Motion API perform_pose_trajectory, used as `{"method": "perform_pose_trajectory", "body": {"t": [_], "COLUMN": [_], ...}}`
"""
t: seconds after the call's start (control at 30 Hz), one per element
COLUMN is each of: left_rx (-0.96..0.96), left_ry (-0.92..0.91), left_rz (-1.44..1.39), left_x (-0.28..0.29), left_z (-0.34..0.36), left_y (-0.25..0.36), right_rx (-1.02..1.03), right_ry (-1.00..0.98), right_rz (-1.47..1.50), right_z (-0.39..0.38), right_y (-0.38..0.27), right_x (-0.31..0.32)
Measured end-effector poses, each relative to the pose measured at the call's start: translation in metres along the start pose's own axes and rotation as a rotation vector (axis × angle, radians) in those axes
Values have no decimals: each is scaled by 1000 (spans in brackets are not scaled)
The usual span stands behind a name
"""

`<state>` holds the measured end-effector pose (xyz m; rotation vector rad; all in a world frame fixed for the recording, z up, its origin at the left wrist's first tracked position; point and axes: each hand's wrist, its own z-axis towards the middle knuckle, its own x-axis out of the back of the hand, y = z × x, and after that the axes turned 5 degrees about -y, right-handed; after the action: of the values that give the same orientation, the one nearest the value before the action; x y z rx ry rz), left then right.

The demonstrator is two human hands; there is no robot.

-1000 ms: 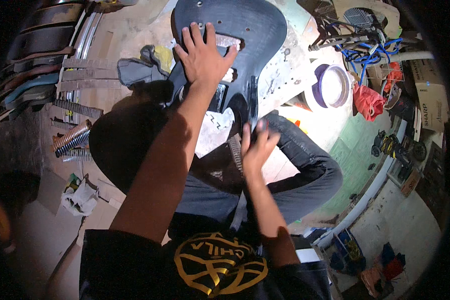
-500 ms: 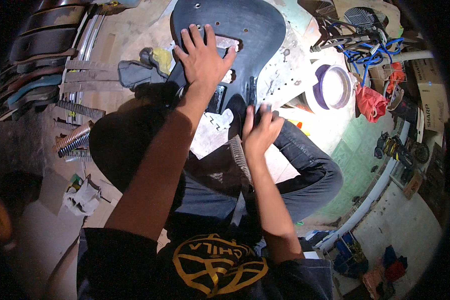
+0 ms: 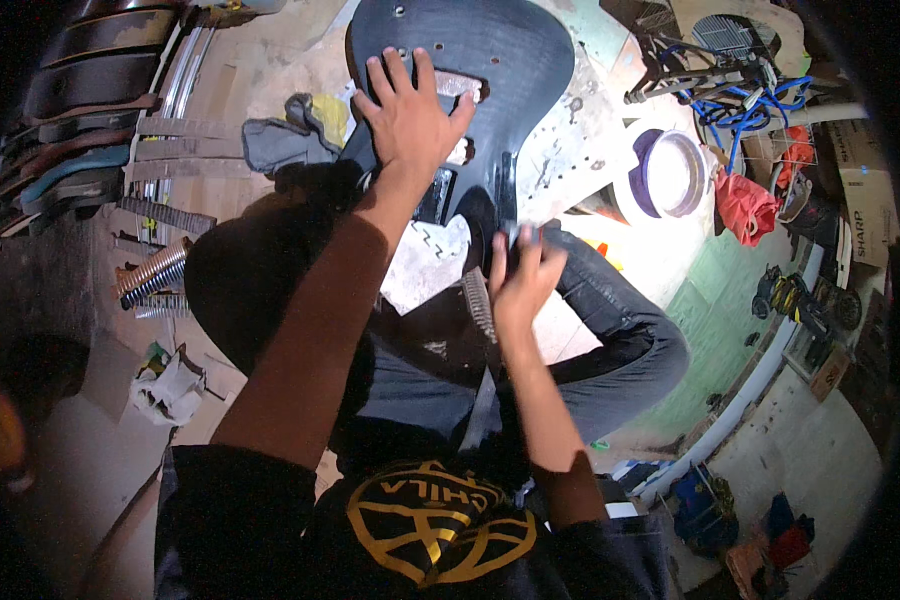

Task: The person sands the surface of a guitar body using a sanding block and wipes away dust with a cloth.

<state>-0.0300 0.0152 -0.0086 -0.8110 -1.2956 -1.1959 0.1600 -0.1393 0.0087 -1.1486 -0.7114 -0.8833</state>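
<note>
A dark grey guitar body (image 3: 515,60) rests in front of me, its lower end between my crossed legs, with cut-out cavities and small holes in its face. My left hand (image 3: 410,125) lies flat across it, fingers spread beside the middle cavity. At the near right horn, my right hand (image 3: 522,290) is closed around a small dark block (image 3: 513,238) against the body's edge. Motion blurs these fingers, and they hide most of the block. White paper (image 3: 425,270) with dark marks lies below the body's near end.
Grey and yellow cloth (image 3: 280,145) lies left of the guitar. A tub with a purple rim (image 3: 670,175) stands to the right, near a red bag (image 3: 745,210) and tangled blue cord (image 3: 760,110). Several curved bodies (image 3: 90,85) are stacked at far left.
My right hand has moved slightly toward me along the horn's edge with the block. My left hand stays in place on the guitar body.
</note>
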Motion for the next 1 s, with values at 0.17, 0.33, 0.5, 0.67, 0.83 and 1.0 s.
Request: {"method": "perform_pose_trajectory", "body": {"t": [0.17,0.33,0.5,0.67,0.83,1.0], "left_rx": [-9,0,5,-20,-39,-8], "left_ry": [7,-9,-29,38,62,26], "left_rz": [12,-17,-25,-22,-42,-26], "left_x": [2,1,2,2,-3,4], "left_z": [0,3,0,1,-1,6], "left_y": [3,4,0,5,1,5], "right_rx": [-49,-88,-97,-100,-97,-74], "right_ry": [33,-65,-117,-57,-78,-33], "right_rz": [-110,-140,26,-136,-131,-130], "right_z": [34,64,-3,6,32,0], "right_y": [-7,-12,-2,-16,-16,-8], "right_x": [-11,-16,0,0,-7,2]}}
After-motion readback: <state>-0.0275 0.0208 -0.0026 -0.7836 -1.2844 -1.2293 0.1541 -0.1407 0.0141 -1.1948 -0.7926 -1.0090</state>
